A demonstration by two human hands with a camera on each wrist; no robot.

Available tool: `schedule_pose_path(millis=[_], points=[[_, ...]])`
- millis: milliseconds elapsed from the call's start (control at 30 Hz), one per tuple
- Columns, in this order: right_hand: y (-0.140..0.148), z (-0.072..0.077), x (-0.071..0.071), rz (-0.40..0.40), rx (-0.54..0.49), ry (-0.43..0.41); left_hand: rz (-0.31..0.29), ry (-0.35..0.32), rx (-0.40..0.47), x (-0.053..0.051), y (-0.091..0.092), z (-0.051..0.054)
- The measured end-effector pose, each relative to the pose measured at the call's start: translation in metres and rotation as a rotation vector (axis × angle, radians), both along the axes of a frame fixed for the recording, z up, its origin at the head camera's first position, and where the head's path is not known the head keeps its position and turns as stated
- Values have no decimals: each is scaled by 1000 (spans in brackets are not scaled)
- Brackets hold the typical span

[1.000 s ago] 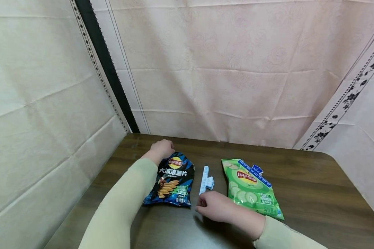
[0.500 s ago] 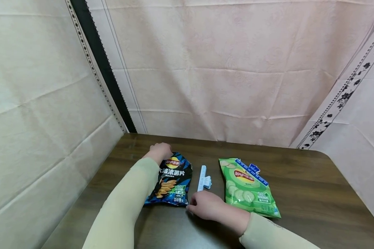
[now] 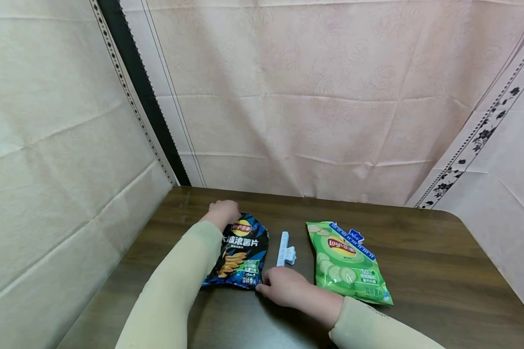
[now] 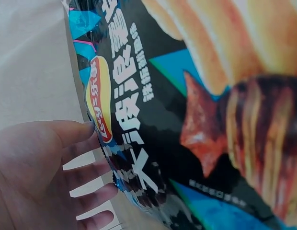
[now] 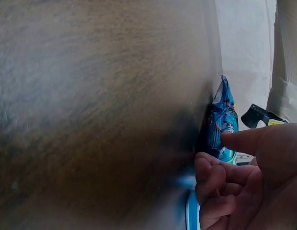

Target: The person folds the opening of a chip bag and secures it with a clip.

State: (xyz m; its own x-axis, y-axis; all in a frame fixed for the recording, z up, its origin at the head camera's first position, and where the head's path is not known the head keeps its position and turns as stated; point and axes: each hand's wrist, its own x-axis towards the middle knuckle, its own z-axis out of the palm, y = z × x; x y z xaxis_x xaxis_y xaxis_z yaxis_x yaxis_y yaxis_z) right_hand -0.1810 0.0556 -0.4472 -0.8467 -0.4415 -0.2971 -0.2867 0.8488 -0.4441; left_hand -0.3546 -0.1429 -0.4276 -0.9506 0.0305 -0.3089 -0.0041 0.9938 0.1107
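On the table at centre left lies a black and blue bag of potato chips. My left hand pinches its top edge; in the left wrist view the thumb lies along the edge, with the other fingers bent beside it. At the bag's lower right corner is my right hand, fingers curled, thumb and forefinger on the corner. A light blue bag clip lies just beyond the right hand, its near end hidden. To the right rests a green bag of potato chips, a dark blue bag clip across its top.
The brown wooden table has its far edge against a pale cloth wall. Another cloth hangs along the left side. A dark vertical strip shows between the two cloths.
My right hand has moved left, from beside the light blue clip to the lower right corner of the black bag. The left hand stays at the bag's top; the view has shifted slightly.
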Motion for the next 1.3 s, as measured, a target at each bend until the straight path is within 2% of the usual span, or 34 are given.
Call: schedule_pose_path(millis=[267, 400, 567, 833, 933, 1100, 1300], points=[[2, 0, -1, -14, -41, -40, -25, 31, 29, 0, -2, 2], [2, 2, -1, -22, -61, -69, -56, 69, 83, -2, -4, 2], [2, 1, 0, -41, -72, -86, -101, 85, 122, -5, -8, 3], [2, -1, 2, -54, -80, -74, -135, 120, 179, 2, -10, 11], [2, -1, 2, -55, -79, -73, -140, 154, 174, 4, -12, 16], [1, -2, 3, -52, -81, -69, -135, 216, 191, 12, -14, 30], [1, -3, 3, -52, -77, -56, -143, 314, 203, 27, -14, 49]])
